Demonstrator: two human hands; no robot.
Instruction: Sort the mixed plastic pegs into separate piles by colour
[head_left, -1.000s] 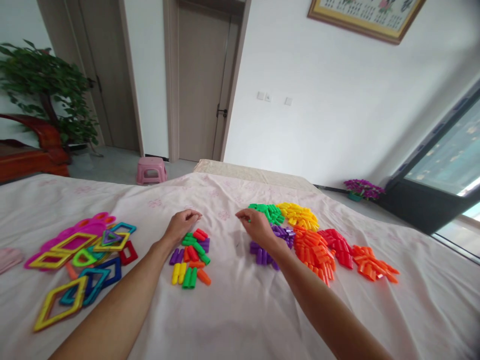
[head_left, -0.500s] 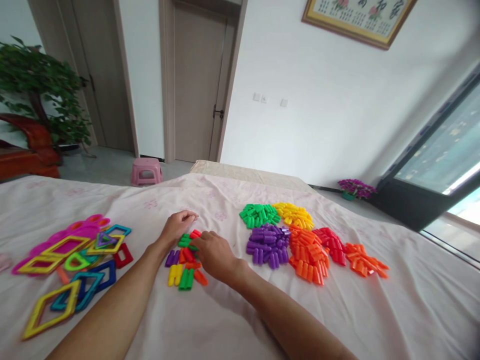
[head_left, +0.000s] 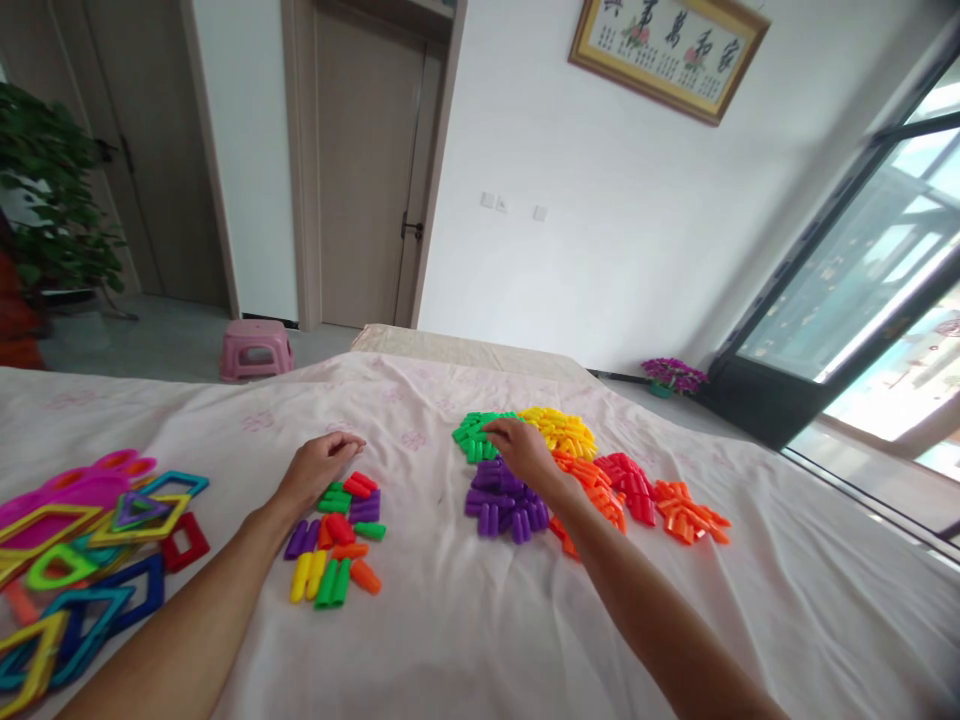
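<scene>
My left hand (head_left: 319, 468) rests on the cloth just behind a small mixed group of plastic pieces; its fingers are curled together, and whatever they hold is too small to make out. That group has a yellow pair (head_left: 308, 576), a green pair (head_left: 332, 584), a purple pair (head_left: 302, 539) and red pieces (head_left: 361, 485). My right hand (head_left: 521, 450) is over the sorted piles, fingertips pinched at the green pile (head_left: 472, 437); any piece between them is hidden. Below it lies the purple pile (head_left: 508, 503), with the yellow pile (head_left: 562, 431) behind.
Orange (head_left: 592, 492), red (head_left: 628, 485) and further orange pieces (head_left: 690, 512) lie to the right. Magnetic frames in several colours, such as a red one (head_left: 184, 542), overlap at the left. A pink stool (head_left: 257, 350) stands beyond the cloth-covered surface (head_left: 480, 640).
My right hand has moved from the small mixed group to the green pile at the right. My left hand stays behind the group. The view has turned somewhat to the right.
</scene>
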